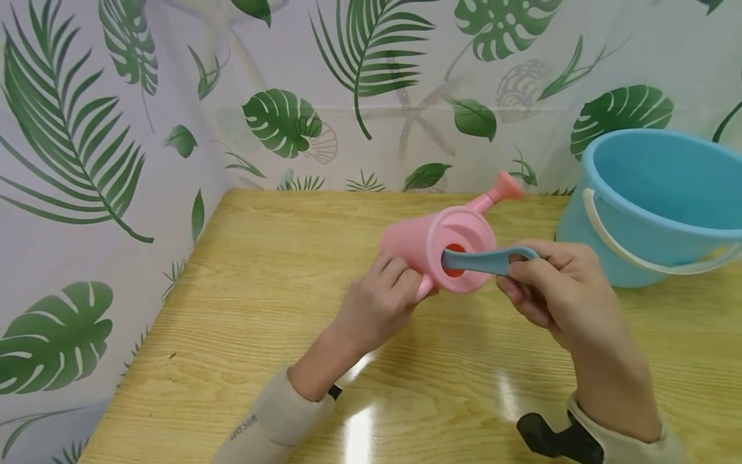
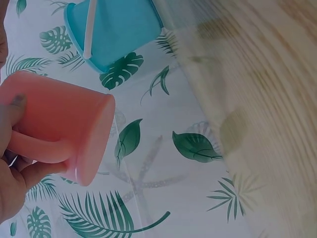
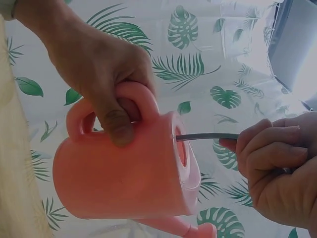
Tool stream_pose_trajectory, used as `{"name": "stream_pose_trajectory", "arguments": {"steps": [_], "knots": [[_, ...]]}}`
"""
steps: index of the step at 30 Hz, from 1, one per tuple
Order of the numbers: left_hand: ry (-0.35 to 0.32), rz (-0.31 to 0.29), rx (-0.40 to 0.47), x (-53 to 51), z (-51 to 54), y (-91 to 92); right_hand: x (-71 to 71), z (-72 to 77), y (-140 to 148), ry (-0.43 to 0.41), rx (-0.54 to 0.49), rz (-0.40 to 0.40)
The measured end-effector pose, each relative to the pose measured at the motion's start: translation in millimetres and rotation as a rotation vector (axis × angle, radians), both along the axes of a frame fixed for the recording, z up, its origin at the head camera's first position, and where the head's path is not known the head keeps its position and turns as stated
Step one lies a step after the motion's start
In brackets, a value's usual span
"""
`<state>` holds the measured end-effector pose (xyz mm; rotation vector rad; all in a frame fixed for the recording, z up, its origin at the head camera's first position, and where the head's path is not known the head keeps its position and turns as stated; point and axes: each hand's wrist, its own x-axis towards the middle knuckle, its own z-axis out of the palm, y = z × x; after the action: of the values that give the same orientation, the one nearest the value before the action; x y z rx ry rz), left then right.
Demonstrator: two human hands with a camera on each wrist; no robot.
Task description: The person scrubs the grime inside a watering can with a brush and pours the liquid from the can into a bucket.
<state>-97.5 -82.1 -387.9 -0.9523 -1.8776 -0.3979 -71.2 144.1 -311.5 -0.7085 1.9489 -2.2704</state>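
Observation:
A pink watering can (image 1: 408,238) is tipped on its side above the table, its top opening turned toward the right hand. My left hand (image 1: 379,299) grips the can's loop handle (image 3: 141,96), with the fingers wrapped round it. Between thumb and fingers, my right hand (image 1: 570,290) pinches the end of a blue-grey tool handle (image 1: 484,261) that has a hole near its tip. The handle's other end goes into the can's opening, so what is on it stays hidden. Something orange-red (image 1: 455,248) shows inside that opening. The spout (image 1: 503,188) points up and right.
A blue bucket (image 1: 626,212) with a white carrying handle (image 1: 623,248) stands at the right, close to the right hand. Behind the wood-grain table (image 1: 261,309) hangs a white cloth (image 1: 371,154) printed with green leaves, which continues along the left side.

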Motion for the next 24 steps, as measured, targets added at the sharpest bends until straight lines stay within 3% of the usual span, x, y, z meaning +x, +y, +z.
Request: {"name": "stream_pose_trajectory", "arguments": {"steps": [2,8,15,21,24], "knots": [[-0.008,0.002,0.007,0.2,-0.1,-0.8,-0.1,-0.6,-1.0,-0.001,-0.005,0.003],[0.005,-0.004,0.007,2.4,-0.7,0.2,-2.2,-1.3,-15.5,-0.026,0.159,-0.044],[-0.027,-0.022,0.014,0.0,-0.1,-2.1,1.8,-0.5,-3.4,0.01,-0.012,-0.034],[0.018,-0.007,-0.001,0.5,-0.1,0.6,-2.0,-1.7,-12.1,-0.044,0.114,-0.024],[0.026,-0.016,-0.012,-0.4,0.5,2.0,-2.4,-2.2,-11.0,-0.048,0.081,-0.034]]}}
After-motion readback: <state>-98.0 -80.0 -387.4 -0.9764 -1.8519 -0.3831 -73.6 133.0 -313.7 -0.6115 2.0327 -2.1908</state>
